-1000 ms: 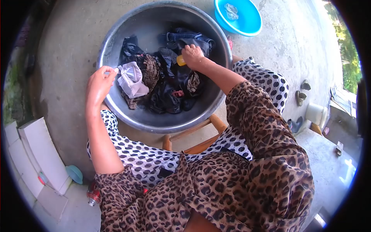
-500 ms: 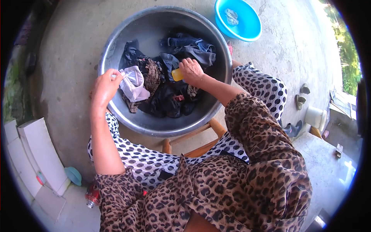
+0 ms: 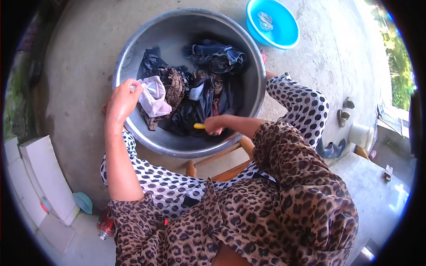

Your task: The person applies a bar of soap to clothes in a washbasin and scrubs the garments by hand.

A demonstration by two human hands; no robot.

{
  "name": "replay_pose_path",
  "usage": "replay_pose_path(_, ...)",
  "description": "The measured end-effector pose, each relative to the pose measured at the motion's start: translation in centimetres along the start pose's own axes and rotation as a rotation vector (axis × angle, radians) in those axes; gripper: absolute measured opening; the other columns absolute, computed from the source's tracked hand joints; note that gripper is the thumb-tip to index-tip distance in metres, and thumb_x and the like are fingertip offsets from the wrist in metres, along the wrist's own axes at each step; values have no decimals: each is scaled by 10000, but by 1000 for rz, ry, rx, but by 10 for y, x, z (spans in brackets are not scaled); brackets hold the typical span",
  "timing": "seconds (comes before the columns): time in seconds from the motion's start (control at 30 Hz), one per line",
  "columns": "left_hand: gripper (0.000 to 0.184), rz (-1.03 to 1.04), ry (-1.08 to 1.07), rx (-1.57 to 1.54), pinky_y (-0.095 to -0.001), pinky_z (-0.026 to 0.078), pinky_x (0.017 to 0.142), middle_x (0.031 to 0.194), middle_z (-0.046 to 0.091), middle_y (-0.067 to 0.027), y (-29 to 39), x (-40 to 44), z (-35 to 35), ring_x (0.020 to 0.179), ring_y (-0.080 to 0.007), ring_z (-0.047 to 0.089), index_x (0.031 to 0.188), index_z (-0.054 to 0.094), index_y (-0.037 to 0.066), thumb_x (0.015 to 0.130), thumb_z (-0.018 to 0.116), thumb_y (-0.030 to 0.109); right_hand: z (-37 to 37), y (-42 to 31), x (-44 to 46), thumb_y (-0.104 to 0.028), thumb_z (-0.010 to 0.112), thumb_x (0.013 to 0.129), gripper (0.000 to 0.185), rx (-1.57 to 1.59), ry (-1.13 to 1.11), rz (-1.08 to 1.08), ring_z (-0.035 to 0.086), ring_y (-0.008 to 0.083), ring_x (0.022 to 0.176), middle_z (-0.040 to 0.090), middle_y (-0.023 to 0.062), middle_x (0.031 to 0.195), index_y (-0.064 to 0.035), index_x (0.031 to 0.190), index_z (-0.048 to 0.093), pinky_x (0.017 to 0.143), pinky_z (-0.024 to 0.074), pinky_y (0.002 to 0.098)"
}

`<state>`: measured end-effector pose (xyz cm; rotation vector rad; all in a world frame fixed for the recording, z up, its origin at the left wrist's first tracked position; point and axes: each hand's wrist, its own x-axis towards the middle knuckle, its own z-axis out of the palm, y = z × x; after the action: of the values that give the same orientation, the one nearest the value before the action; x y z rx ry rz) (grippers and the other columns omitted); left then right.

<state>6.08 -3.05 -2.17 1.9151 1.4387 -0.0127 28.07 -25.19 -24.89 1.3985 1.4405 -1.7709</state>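
Head view: one big tub, left hand pinching one bra at its 8 o'clock, right hand gripping one yellow thing around 5, plus one basin outside at 2.

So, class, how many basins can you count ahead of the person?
2. A large, round grey metal basin, holding dark and pale clothes, is nearest; a smaller, round bright-blue plastic basin, with a pale crumpled item inside, is beyond it to the right. None seems hidden.
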Motion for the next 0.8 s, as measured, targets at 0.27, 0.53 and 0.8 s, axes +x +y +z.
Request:
replay_pose_path(0.27, 268, 66, 32, 85, -298, 483, 609, 744, 683, -89, -1, 2, 10, 653, -142, 639, 1006, 651, 56, 902, 657, 303, 32, -100, -33, -101, 635, 740, 307, 359, -36, -345, 656, 198, 617, 643, 104, 767, 33, 1015, 617, 537, 549, 329)
replay_pose_path(0.53, 287, 101, -23, 151, -320, 497, 644, 764, 691, -103, 8, 3, 18, 668, -162, 648, 1027, 650, 55, 901, 653, 313, 66, -152, -41, -77, 664, 718, 193, 885, -128, -545, 597, 170, 544, 573, 51, 680, 7, 859, 563, 487, 502, 312)
replay_pose_path(0.8, 328, 38, -85, 120, -411, 511, 770, 893, 697, -201, 12, -2, 16, 859, -359, 676, 1049, 655, 51, 894, 633, 339, -35, -105, -29, -267, 601, 808, 349, 154, 539, -48, 711, 311, 814, 710, 158, 940, -10, 1031, 679, 738, 578, 406)
